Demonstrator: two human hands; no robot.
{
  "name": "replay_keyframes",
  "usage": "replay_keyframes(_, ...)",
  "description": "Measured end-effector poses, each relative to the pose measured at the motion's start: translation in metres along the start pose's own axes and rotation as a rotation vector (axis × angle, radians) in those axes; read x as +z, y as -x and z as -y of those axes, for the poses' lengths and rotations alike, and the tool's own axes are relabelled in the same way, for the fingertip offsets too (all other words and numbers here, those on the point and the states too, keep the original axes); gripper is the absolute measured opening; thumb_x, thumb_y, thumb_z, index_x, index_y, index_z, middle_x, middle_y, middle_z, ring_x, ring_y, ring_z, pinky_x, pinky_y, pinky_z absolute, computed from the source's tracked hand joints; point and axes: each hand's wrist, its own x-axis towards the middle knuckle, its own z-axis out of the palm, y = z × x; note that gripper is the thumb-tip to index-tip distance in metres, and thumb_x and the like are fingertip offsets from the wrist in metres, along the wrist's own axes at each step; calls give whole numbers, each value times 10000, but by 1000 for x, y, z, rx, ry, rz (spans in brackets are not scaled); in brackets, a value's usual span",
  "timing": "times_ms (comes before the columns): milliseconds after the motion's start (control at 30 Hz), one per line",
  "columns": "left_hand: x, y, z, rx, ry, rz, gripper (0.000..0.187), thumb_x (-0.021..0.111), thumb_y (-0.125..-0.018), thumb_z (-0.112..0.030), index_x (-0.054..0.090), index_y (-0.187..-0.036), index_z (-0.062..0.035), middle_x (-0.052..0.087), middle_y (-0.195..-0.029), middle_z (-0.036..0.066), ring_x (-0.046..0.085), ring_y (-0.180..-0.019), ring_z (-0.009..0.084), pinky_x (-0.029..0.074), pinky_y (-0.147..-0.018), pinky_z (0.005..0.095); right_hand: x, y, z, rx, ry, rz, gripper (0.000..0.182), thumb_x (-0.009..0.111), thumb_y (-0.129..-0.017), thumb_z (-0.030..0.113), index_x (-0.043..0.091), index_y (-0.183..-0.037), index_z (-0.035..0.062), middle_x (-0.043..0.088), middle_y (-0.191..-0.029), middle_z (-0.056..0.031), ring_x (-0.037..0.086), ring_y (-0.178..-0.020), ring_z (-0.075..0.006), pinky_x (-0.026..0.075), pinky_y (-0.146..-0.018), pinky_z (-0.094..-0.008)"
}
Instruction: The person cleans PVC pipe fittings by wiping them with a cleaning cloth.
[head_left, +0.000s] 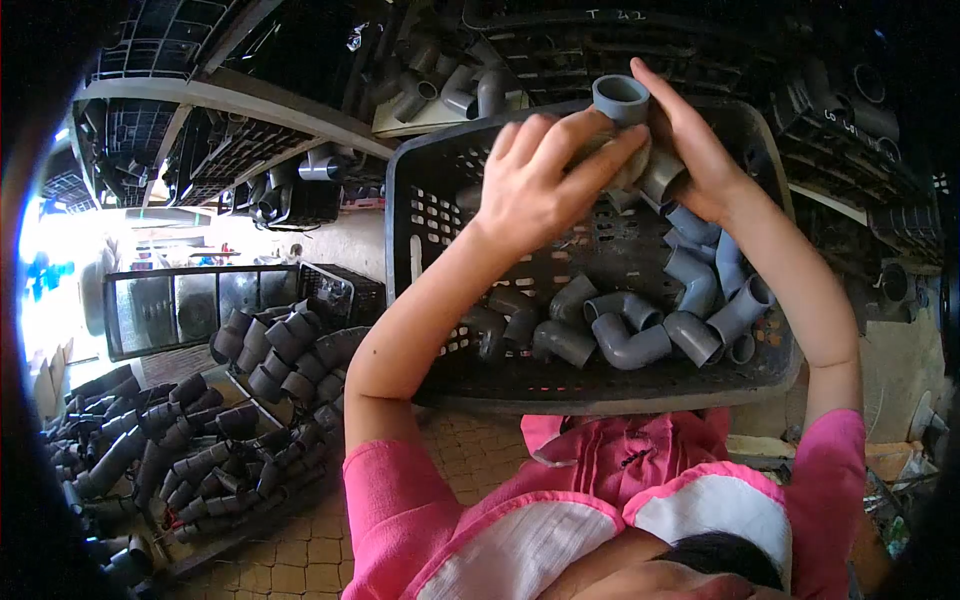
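Above the far part of a black plastic crate (pixel 590 402), both my hands are at one grey pipe elbow (pixel 621 105). One round mouth of the elbow faces up, and its other end points down toward the right. My right hand (pixel 705 150) grips the elbow from the right side, its fingers partly hidden behind it. My left hand (pixel 545 175) is closed over the elbow's middle, pressing what looks like a pale, dirty cloth (pixel 632 168) against it. More grey elbows (pixel 630 340) lie loose in the crate, mostly in its near and right parts.
A large heap of dark grey pipe fittings (pixel 220 440) covers the floor at left. Beyond it stands a black-framed rack (pixel 210 305). More grey elbows (pixel 465 90) lie behind the crate. Dark crates (pixel 840 110) are stacked at the right, with a metal beam (pixel 240 105) at upper left.
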Motion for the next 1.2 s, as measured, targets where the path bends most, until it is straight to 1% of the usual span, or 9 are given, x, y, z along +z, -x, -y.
replay_keyframes(33, -2, -1, 2, 9, -45, -25, 543, 670, -666, -112, 707, -1199, -211, 618, -1025, 39, 604, -836, 196, 486, -694, 323, 0, 1, 1, 12, 26, -2, 535, 416, -986, 587, 619, -1126, 112, 659, -1011, -47, 658, -881, -145, 551, -720, -326)
replay_keyframes(233, 3, -5, 12, -78, 5, -183, 475, 685, -694, -181, 714, -1164, -247, 610, -991, -28, 556, -748, 135, 434, -618, 289, 13, 10, 1, 106, 163, -55, 590, 400, -961, 639, 580, -1154, 111, 656, -974, -63, 665, -801, -175, 546, -540, -335)
replay_keyframes(333, 0, -2, 6, -4, -1, -112, 465, 678, -692, -174, 716, -1153, -226, 614, -1002, -38, 557, -745, 130, 436, -618, 291, 13, 11, 0, 94, 64, -88, 591, 435, -933, 659, 621, -1107, 126, 668, -937, -34, 660, -835, -142, 535, -638, -306)
replay_keyframes(533, 2, 1, -3, 51, 39, -23, 513, 678, -665, -179, 699, -1177, -164, 630, -1007, -40, 560, -713, 127, 431, -626, 280, 4, 0, 1, -57, 139, -50, 613, 483, -901, 677, 662, -1013, 101, 666, -898, -18, 646, -749, -129, 520, -641, -296)
replay_keyframes(733, -8, -7, 7, 31, -102, -132, 517, 652, -650, -113, 704, -1165, -123, 650, -1013, -15, 586, -724, 142, 435, -630, 286, 11, 11, 12, 32, 339, -109, 697, 493, -873, 703, 627, -1092, 55, 667, -898, -91, 694, -778, -191, 557, -574, -304)
replay_keyframes(767, -8, -8, 10, 12, -122, -147, 496, 652, -670, -133, 702, -1164, -138, 644, -1000, -32, 577, -720, 118, 424, -620, 273, 10, 9, 10, 77, 352, -102, 720, 521, -837, 723, 618, -1095, 58, 672, -907, -104, 699, -725, -205, 525, -470, -285)
replay_keyframes(1067, 3, -2, 7, 36, -53, -95, 380, 646, -742, -172, 661, -1120, -142, 639, -977, -39, 580, -718, 102, 417, -631, 270, -2, 2, 14, 61, 237, -43, 647, 437, -911, 648, 631, -1150, 78, 685, -936, -87, 694, -838, -174, 565, -589, -335)
replay_keyframes(1100, 5, -2, 5, 40, -50, -89, 367, 645, -751, -176, 654, -1116, -140, 638, -982, -38, 580, -719, 104, 418, -636, 272, -7, 1, 13, 43, 267, -35, 616, 370, -959, 592, 623, -1174, 73, 697, -993, -98, 683, -905, -175, 575, -718, -376)
replay_keyframes(1200, 3, -2, -3, 42, -26, -27, 363, 664, -740, -179, 653, -1100, -131, 647, -984, -21, 595, -722, 116, 418, -633, 278, -18, -11, -2, -172, 215, -112, 599, 299, -996, 540, 620, -1176, 68, 696, -1052, -125, 682, -924, -200, 568, -794, -384)
